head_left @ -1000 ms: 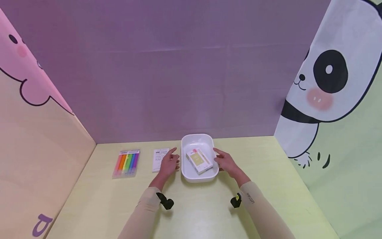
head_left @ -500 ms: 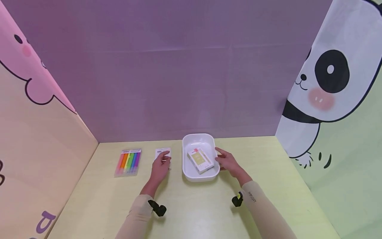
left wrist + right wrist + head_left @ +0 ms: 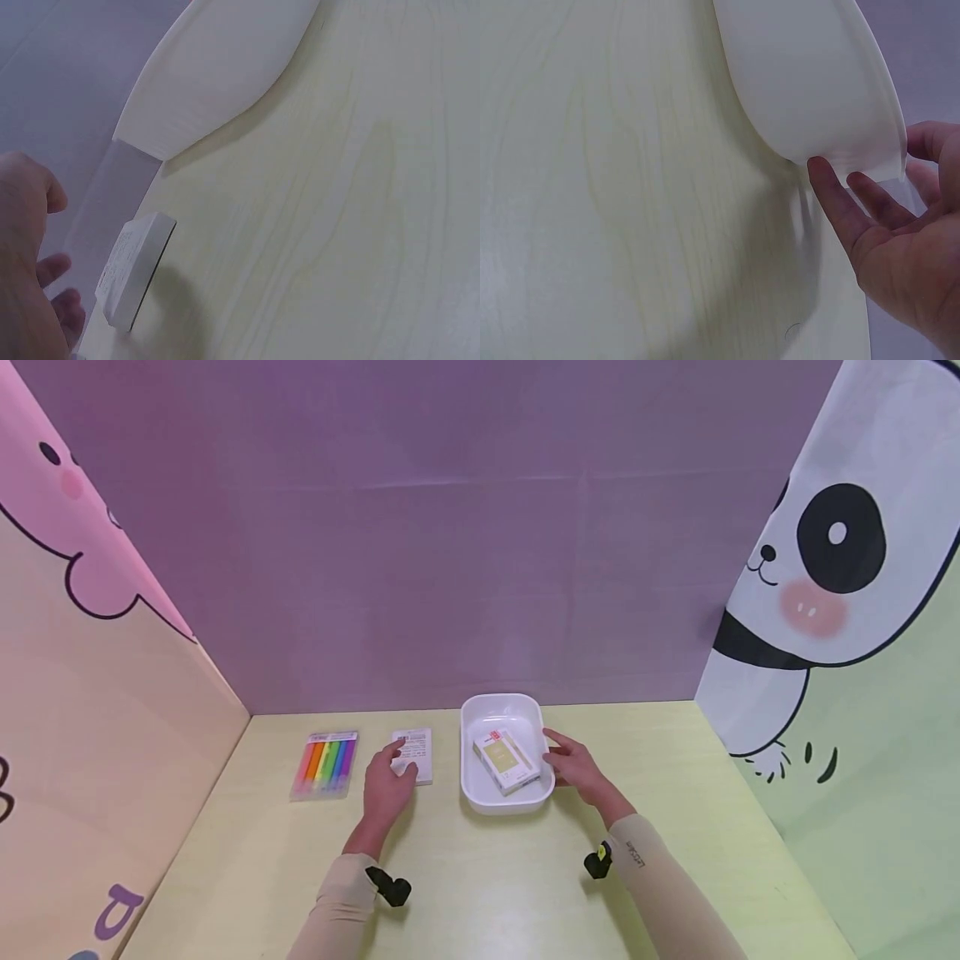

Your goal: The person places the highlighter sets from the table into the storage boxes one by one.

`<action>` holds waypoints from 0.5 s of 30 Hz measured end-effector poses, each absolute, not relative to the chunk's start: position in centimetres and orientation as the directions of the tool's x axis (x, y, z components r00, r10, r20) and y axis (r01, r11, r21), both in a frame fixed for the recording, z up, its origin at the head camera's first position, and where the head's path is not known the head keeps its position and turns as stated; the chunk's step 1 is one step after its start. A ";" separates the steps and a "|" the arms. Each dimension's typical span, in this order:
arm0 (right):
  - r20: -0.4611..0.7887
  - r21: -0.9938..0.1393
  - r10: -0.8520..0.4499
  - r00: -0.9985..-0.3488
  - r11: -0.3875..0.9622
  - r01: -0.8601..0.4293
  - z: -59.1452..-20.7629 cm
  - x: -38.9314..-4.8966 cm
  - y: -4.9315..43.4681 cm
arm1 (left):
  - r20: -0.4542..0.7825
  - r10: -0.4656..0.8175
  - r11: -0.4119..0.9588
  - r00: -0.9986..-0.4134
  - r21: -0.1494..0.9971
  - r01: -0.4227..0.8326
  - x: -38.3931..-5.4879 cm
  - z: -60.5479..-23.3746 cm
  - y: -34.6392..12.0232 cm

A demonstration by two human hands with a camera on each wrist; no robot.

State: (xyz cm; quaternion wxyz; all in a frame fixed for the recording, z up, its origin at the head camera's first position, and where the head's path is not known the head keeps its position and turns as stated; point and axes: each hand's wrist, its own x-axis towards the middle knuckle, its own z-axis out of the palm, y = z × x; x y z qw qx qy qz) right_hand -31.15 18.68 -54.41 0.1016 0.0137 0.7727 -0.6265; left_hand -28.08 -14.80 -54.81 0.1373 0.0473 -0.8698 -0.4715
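Note:
My left hand hovers over the left side of a small white box printed with text, which lies flat on the table. Thumb and fingers are spread; in the left wrist view a gap shows between them and the box. A white plastic tray stands to the right of that box, with a white and yellow box lying slanted inside. At the tray's right wall is my right hand. Its loosely bent fingertips rest against the outer wall in the right wrist view.
A clear pack of rainbow-coloured markers lies left of the printed box. Behind the pale wooden table rises a purple backdrop, with printed cartoon panels on both sides.
My left hand has moved left from beside the tray to over the printed box, its fingers spreading. The right hand stays at the tray, and the boxes and markers have not moved.

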 end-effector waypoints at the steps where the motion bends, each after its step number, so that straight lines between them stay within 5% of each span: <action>1: -0.175 -0.966 -0.105 -0.979 0.213 0.150 -54.4 -31.2 18.7 | 0.186 -0.221 0.572 -0.957 0.820 0.027 -28.1 -54.8 -14.8; 15: -0.193 -0.963 -0.095 -0.977 0.209 0.170 -54.0 -31.0 18.7 | 0.033 -0.309 0.714 -0.951 0.669 -0.208 -28.6 -55.7 -14.3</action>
